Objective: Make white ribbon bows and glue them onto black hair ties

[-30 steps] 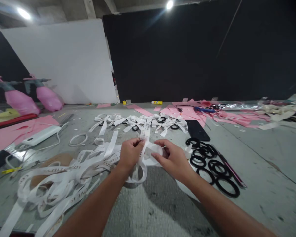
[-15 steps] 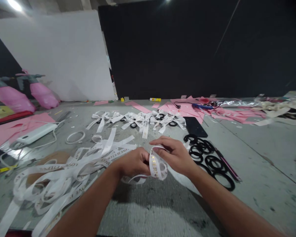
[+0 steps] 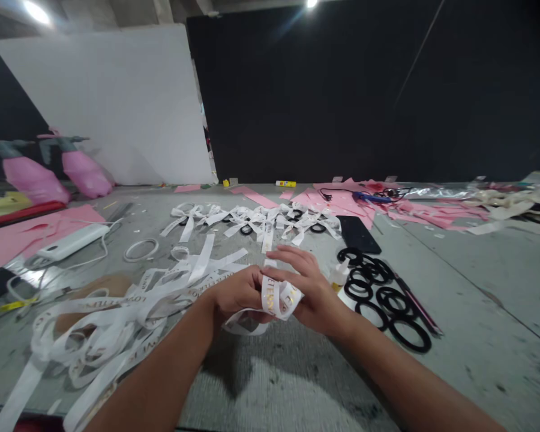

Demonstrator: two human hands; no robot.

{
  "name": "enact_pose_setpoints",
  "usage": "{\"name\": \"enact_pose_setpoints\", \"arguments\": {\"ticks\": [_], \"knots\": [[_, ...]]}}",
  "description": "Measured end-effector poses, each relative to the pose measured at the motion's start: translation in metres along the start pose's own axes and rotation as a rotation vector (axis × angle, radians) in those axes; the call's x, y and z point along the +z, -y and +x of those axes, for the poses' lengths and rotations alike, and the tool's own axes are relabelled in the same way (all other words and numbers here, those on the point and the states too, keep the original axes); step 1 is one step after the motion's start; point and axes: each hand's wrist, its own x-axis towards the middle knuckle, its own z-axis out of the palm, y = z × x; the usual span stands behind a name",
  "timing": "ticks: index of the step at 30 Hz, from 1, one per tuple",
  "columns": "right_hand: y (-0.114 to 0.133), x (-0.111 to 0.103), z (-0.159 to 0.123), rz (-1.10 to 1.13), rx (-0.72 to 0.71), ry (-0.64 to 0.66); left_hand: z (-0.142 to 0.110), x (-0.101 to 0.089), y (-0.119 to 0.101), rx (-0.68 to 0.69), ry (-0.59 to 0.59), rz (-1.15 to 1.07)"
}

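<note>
A white ribbon (image 3: 275, 297) with gold lettering is looped between my two hands above the grey table. My left hand (image 3: 240, 293) is closed, its fingers pinching the ribbon at the loop's left side. Against the loop's right side, my right hand (image 3: 312, 291) grips the ribbon with bent fingers; its thumb is partly hidden. Left of my hands lies a tangled pile of the same printed ribbon (image 3: 139, 309). Beyond them, several tied white bows (image 3: 238, 219) with black rings lie in a row. Several loose black hair ties (image 3: 362, 285) sit right of my right hand.
A dark phone (image 3: 359, 234) lies behind the hair ties, with a pen (image 3: 416, 303) beside them. Pink paper scraps (image 3: 346, 198) and a yellow tube (image 3: 285, 183) line the back edge. At left are a white device (image 3: 74, 242), a cable and pink spray bottles (image 3: 83, 171).
The ribbon loop has shifted slightly left and turned between my fingers. My right hand has moved left, closer to my left hand, and a ribbon strip now shows above my fingers.
</note>
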Motion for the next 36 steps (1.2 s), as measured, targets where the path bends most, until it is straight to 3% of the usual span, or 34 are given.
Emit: {"name": "enact_pose_setpoints", "arguments": {"ticks": [6,10,12,16,20,25,28,33,36], "knots": [[0.000,-0.001,0.001,0.172,0.060,-0.108,0.000,-0.004,0.002,0.005,0.055,-0.006],[0.006,-0.005,0.000,0.486,0.286,-0.185,0.002,0.000,0.002,0.044,-0.051,-0.077],[0.007,-0.007,0.000,0.599,0.362,-0.164,0.003,-0.001,0.002,0.052,-0.099,-0.058],[0.007,-0.006,0.003,0.522,0.443,-0.088,0.006,-0.004,0.003,0.066,-0.180,0.048],[0.007,0.000,0.005,0.483,0.559,-0.218,0.010,-0.004,0.003,0.105,-0.281,0.083],[0.008,0.005,0.005,0.469,0.668,-0.288,0.013,0.000,0.003,0.115,-0.311,0.059],[0.008,0.008,0.003,0.532,0.694,-0.297,0.014,0.002,0.002,0.108,-0.316,-0.009],[-0.004,0.012,-0.003,0.904,0.672,-0.285,0.010,0.003,-0.003,0.049,-0.324,-0.066],[-0.011,0.013,-0.005,0.680,0.468,-0.175,0.007,0.002,-0.002,-0.006,-0.267,-0.086]]}}
